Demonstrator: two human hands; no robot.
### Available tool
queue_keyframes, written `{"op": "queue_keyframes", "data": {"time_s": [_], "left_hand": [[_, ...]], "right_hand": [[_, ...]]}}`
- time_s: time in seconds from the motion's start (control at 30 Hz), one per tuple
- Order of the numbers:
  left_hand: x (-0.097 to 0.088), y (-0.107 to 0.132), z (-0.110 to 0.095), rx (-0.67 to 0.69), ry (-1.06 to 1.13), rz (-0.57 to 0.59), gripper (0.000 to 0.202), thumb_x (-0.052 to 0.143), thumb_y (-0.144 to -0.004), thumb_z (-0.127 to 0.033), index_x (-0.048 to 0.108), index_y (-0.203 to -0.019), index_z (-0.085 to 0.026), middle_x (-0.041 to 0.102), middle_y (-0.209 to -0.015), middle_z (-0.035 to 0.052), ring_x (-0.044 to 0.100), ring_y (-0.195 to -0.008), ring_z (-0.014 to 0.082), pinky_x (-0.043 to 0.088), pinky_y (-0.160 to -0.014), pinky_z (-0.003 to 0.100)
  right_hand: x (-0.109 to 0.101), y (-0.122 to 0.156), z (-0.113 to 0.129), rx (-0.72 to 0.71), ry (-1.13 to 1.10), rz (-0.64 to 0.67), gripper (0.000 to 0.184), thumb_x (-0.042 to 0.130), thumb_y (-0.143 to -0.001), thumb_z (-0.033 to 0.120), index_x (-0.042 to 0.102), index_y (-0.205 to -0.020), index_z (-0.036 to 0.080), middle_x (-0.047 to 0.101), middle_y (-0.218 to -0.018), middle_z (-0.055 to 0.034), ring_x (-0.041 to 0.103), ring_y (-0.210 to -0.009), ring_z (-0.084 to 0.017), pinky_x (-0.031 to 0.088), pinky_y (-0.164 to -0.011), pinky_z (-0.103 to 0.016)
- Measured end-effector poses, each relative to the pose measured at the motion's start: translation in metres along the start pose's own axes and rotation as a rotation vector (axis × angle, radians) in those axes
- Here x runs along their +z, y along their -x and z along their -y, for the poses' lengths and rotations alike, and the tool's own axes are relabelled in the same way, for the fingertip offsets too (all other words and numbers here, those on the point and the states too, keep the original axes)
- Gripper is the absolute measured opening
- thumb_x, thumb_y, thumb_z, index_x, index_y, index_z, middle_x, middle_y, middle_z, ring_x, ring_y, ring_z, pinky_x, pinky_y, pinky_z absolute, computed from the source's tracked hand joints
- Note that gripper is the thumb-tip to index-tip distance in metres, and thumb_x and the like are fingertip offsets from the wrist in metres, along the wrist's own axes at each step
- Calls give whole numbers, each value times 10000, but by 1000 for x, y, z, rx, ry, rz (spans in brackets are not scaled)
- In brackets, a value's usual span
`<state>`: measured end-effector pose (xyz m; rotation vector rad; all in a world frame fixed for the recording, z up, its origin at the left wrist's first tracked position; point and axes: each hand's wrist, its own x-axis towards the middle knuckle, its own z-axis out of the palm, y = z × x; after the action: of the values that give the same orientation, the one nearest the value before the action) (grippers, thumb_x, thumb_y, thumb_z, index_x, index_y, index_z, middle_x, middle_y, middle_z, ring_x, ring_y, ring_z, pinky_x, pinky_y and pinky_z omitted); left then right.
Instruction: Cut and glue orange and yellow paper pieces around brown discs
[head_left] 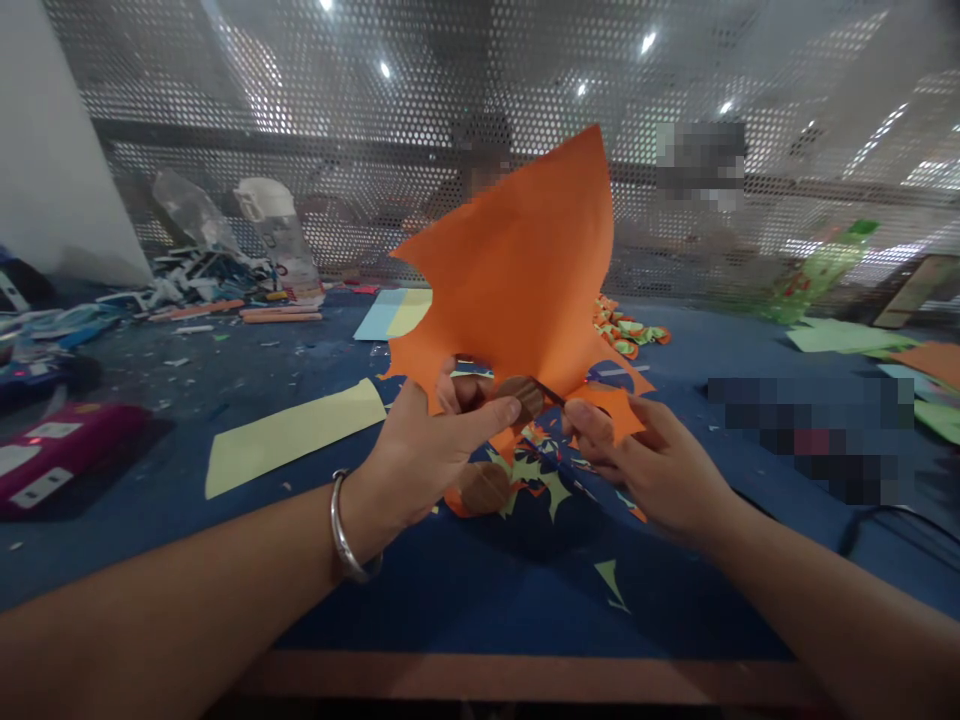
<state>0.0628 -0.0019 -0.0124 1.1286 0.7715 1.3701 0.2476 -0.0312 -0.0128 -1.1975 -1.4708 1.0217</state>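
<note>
My left hand [424, 450], a metal bangle on its wrist, pinches the lower edge of a large orange paper sheet [525, 270] held upright over the blue table [450, 590]. A small brown paper disc [523, 393] sits at its thumb tip against the sheet. My right hand [656, 465] is closed next to the sheet's lower right corner. A thin dark blade [551, 394], apparently scissors, reaches from it to the disc. The tool's handles are hidden.
Cut scraps [544, 480] and a second brown disc [484, 487] lie under the hands. A yellow strip [292, 435] lies to the left, a pink box [67, 450] far left, plastic bottles [277, 235] behind. Green sheets [847, 335] and a cable [892, 520] are on the right.
</note>
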Motion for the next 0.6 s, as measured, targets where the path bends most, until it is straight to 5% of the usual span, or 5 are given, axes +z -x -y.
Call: {"op": "queue_keyframes", "data": {"time_s": [0.17,0.33,0.6], "left_hand": [[0,2,-5,-63,45,37,339,842,-660,-129,541,-800,-194,654,-716,-40,682,-763,139,524,-741,269],[-1,-1,-8,-27,74,61,279,803,-681,-96,573,-817,-177,661,-713,-41,684,-749,115,509,-743,239],[-7,-11,-10,-101,-40,-83,250,737,-711,-142,519,-821,-196,742,-800,26,695,-765,164,521,-675,284]], "right_hand": [[1,0,1,39,-39,-34,512,751,-710,685,566,-735,208,499,-612,22,430,-531,-98,385,-490,-244],[3,1,8,120,-54,-40,590,757,-643,743,539,-724,200,418,-557,59,349,-483,-71,284,-424,-212],[-12,2,10,53,-73,134,449,623,-878,630,576,-814,189,262,-569,83,183,-473,-58,116,-404,-209]]}}
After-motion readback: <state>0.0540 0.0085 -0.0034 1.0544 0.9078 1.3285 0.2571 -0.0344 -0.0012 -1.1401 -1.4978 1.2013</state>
